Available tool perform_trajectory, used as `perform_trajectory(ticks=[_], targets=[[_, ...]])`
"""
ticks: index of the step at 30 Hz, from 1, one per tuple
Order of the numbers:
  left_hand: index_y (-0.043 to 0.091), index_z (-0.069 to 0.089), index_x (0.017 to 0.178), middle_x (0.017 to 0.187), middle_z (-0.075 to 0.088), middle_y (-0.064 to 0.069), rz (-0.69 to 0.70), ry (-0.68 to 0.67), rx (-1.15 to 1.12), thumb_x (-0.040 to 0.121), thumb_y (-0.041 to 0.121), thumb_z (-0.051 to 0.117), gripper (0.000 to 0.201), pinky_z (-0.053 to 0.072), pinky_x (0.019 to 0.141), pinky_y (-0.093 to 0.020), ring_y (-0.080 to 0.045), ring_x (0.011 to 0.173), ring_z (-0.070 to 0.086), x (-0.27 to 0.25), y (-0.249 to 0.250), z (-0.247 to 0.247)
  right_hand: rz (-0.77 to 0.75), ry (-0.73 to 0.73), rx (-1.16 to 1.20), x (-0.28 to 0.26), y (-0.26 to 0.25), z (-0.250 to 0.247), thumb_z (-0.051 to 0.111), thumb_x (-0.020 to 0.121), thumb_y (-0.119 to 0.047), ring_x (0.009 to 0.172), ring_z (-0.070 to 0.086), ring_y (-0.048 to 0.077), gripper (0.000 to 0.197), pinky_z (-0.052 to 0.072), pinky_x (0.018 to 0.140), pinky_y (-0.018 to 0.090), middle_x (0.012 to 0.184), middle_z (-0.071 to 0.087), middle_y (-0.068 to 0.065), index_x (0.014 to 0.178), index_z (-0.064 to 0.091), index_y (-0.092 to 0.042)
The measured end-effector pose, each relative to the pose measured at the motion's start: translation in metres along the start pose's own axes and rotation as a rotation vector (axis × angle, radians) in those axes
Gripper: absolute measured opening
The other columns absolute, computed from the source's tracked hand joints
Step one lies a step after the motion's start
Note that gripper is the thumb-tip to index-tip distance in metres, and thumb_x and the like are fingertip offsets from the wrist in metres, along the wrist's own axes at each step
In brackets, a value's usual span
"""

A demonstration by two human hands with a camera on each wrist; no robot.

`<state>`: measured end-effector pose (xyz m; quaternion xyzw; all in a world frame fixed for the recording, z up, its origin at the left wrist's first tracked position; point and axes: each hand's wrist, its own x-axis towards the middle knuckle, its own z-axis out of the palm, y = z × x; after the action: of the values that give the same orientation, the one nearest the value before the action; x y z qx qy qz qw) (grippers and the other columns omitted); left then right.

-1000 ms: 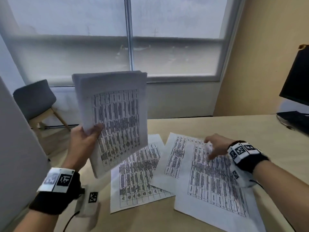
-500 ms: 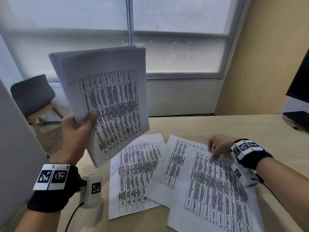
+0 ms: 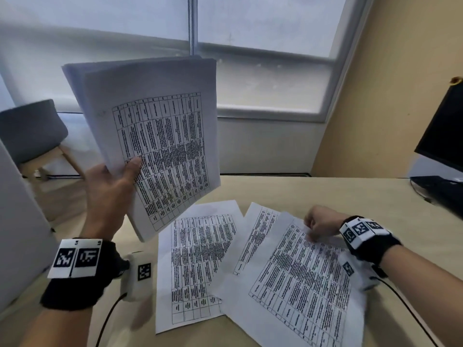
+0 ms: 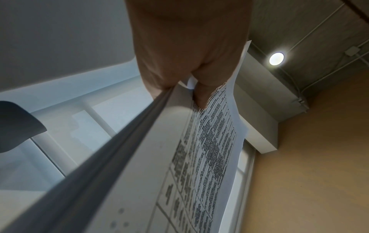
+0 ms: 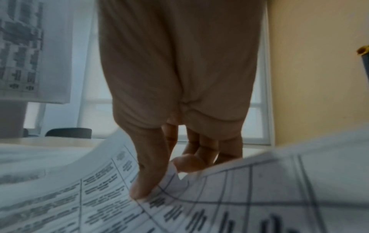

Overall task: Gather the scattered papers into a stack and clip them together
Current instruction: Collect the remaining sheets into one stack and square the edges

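My left hand [image 3: 117, 181] holds a stack of printed sheets [image 3: 160, 136] upright above the table's left side, thumb on the front page; in the left wrist view the thumb [image 4: 199, 96] presses the same stack [image 4: 199, 157]. Three loose sheets lie on the wooden table [image 3: 325, 196]: one at the left [image 3: 198, 266], one partly covered in the middle [image 3: 255, 236], and the top right sheet [image 3: 300, 289]. My right hand [image 3: 315, 226] pinches the far edge of that top sheet; the right wrist view shows thumb and fingers [image 5: 145, 189] lifting its curled edge [image 5: 219, 197]. No clip is in view.
A black monitor [image 3: 443, 131] and its base [image 3: 441, 189] stand at the table's right end. A grey chair [image 3: 30, 136] sits on the floor beyond the left edge. A grey partition [image 3: 17, 234] runs along the left. The window wall lies behind the table.
My left hand has raised the stack higher and closer to me. My right hand has curled its fingers on the far edge of the top right sheet and started lifting it.
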<state>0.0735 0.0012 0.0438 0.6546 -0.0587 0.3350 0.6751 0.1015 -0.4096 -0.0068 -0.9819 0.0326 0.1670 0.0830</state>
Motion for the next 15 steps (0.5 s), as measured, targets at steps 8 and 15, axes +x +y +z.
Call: perform_trajectory(ticks=[8, 15], targets=[[0.029, 0.064, 0.077, 0.067, 0.068, 0.030, 0.041, 0.019, 0.057, 0.093, 0.013, 0.064, 0.023, 0.055, 0.069, -0.019, 0.009, 0.066, 0.063, 0.009, 0.008, -0.014, -0.123, 0.021, 0.008, 0.031, -0.041, -0.002, 0.069, 0.078, -0.007, 0.062, 0.060, 0.011, 0.013, 0.049, 0.057, 0.028, 0.085, 0.073, 0.019, 0.071, 0.063, 0.001], [0.010, 0.064, 0.108, 0.068, 0.068, 0.032, 0.043, 0.096, 0.075, 0.093, 0.011, 0.063, 0.015, 0.052, 0.065, -0.005, 0.014, 0.068, 0.064, 0.015, 0.006, -0.025, -0.068, -0.003, -0.005, 0.036, -0.035, -0.003, 0.075, 0.071, -0.012, 0.065, 0.056, 0.021, 0.019, 0.046, 0.060, 0.033, 0.077, 0.070, 0.016, 0.075, 0.064, 0.002]])
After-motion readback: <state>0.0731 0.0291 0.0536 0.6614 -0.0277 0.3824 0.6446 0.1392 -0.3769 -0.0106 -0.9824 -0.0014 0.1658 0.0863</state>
